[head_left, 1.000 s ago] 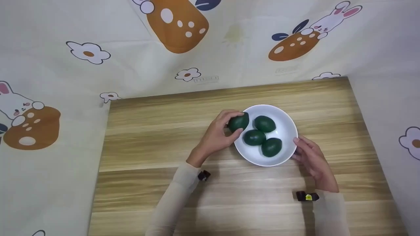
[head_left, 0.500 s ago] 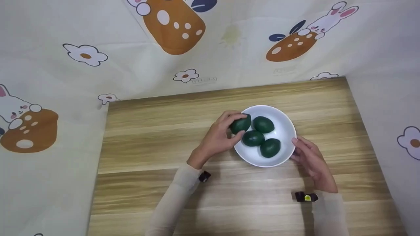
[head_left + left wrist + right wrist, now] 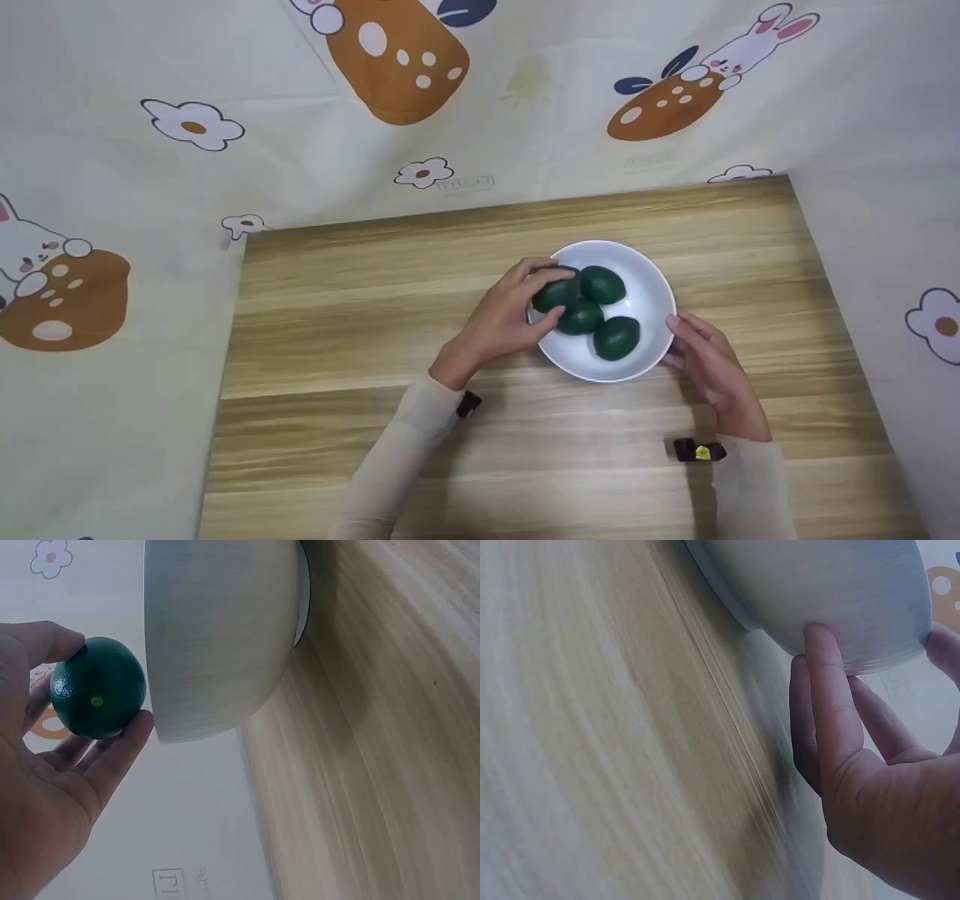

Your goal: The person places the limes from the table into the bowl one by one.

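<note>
My left hand [image 3: 504, 316] grips a dark green lime [image 3: 99, 690] between thumb and fingers, over the left side of a white bowl [image 3: 651, 300]. In the left wrist view the lime is at the level of the bowl's rim or just above it, its pale stem mark facing the camera. Inside the bowl lie three more limes: one at the back [image 3: 603, 285], one in the middle [image 3: 580, 318] and one nearer the front [image 3: 616, 338]. My right hand [image 3: 712, 364] holds the bowl's right side, thumb at the rim and fingers against the outer wall [image 3: 840, 592].
The bowl stands on a wood-grain tabletop [image 3: 337, 315], right of its middle. A pale cloth [image 3: 315, 165] printed with rabbits and flowers rises behind the table and along both sides. Each wrist carries a small black device [image 3: 699, 450].
My left hand has moved a little right and inward over the bowl with its lime, now close beside the back and middle limes. My right hand keeps its hold on the bowl.
</note>
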Demonstrator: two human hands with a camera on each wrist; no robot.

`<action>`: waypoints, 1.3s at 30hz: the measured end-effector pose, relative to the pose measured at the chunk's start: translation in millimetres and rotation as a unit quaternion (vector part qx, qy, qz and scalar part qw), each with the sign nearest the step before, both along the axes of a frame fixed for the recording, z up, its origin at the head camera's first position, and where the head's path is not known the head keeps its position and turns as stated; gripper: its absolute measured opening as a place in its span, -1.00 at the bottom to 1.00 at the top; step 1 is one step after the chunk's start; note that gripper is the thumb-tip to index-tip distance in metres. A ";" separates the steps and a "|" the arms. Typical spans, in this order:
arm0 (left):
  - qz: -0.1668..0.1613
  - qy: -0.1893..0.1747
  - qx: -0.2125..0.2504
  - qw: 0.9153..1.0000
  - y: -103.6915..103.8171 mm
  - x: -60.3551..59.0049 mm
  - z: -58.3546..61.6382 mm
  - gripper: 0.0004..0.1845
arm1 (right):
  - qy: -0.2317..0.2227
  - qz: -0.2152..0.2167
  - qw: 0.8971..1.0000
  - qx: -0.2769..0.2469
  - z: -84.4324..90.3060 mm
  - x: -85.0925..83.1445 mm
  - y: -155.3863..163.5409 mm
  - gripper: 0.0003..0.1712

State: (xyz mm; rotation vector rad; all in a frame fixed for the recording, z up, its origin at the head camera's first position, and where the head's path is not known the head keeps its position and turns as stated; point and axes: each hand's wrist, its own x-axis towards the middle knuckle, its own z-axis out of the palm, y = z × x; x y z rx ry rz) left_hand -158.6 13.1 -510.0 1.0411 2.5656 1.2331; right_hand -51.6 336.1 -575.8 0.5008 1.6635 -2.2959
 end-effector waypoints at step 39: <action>-0.029 0.102 -0.100 0.989 5.4 0.8 4.7 -0.49 | -0.011 -0.025 1.000 0.006 0.8 -0.4 -3.2 -0.70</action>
